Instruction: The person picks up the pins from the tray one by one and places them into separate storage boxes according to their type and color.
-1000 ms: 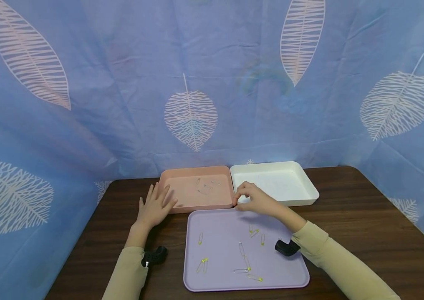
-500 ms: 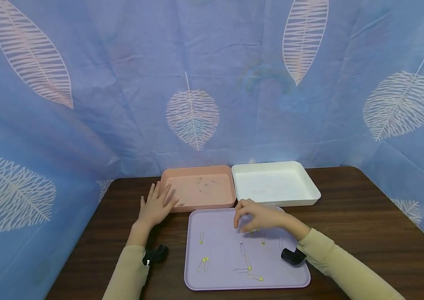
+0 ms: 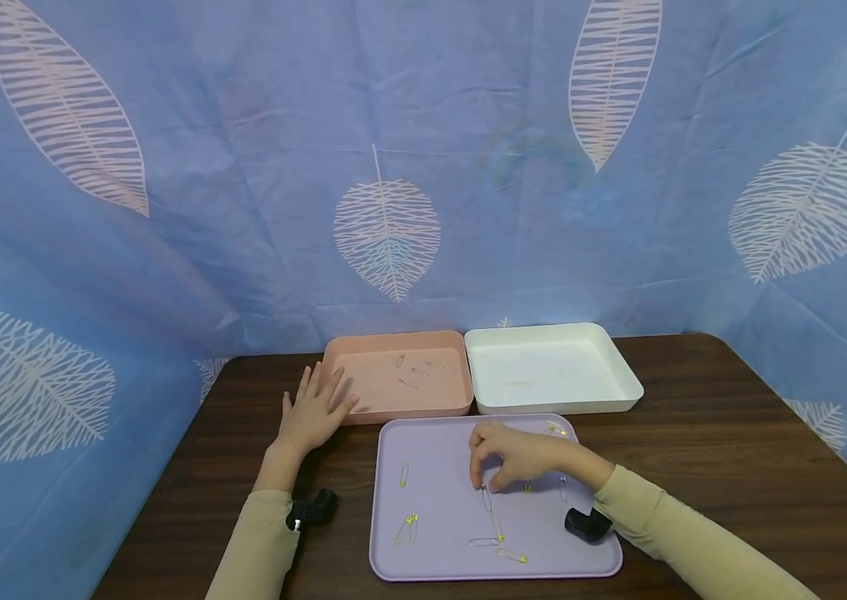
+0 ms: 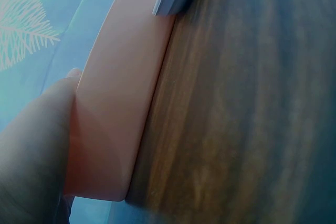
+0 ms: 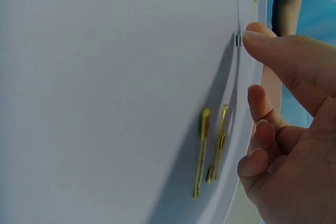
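Note:
My right hand [image 3: 513,457] is low over the lilac tray [image 3: 438,454]. Its thumb and index finger come down on either side of the head of a silver safety pin [image 3: 487,502]. In the right wrist view that silver pin [image 5: 238,41] lies right by the thumb tip, and no grip on it shows. Yellow-headed safety pins [image 5: 203,153] lie near the curled other fingers. My left hand [image 3: 309,421] rests with spread fingers on the left front corner of the pink tray [image 3: 359,383]; the left wrist view shows it against that tray's wall [image 4: 115,87].
Several silver pins [image 3: 408,383] lie in the pink tray. Against it stands a white tray [image 3: 543,375]. More yellow-headed pins [image 3: 408,529] are scattered on the lilac tray. All three trays sit on a dark wooden table [image 3: 694,433], with a blue leaf-patterned curtain [image 3: 453,167] behind.
From the front edge of the pink and white trays, my right hand has moved toward me and down to the silver pin on the lilac tray. The left hand stays on the pink tray.

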A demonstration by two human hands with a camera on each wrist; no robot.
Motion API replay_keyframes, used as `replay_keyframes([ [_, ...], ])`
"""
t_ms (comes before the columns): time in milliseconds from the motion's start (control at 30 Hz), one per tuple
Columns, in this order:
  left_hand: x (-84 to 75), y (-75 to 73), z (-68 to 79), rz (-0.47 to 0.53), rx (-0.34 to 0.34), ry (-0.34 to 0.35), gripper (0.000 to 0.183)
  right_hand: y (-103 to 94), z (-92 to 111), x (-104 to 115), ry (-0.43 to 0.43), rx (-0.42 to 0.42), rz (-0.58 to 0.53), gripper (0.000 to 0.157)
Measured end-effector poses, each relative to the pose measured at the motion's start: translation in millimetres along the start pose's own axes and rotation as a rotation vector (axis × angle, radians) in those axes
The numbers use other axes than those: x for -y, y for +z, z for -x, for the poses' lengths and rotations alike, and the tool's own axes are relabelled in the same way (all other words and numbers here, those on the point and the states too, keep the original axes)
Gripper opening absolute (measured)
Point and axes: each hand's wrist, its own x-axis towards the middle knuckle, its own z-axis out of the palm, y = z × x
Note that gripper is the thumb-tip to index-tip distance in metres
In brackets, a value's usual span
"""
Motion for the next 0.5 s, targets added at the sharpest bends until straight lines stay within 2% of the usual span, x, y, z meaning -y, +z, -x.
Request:
replay_keyframes([
  [200,-1.0,-0.7,0.3,0.001,0.000,-0.007,0.077,1.5,-0.1,2.9,0.015,-0.013,0.053,0.017],
  [500,-1.9,-0.4,0.5,-0.005,-0.002,-0.011,0.077,2.3,-1.7,3.9,0.037,-0.019,0.065,0.015],
])
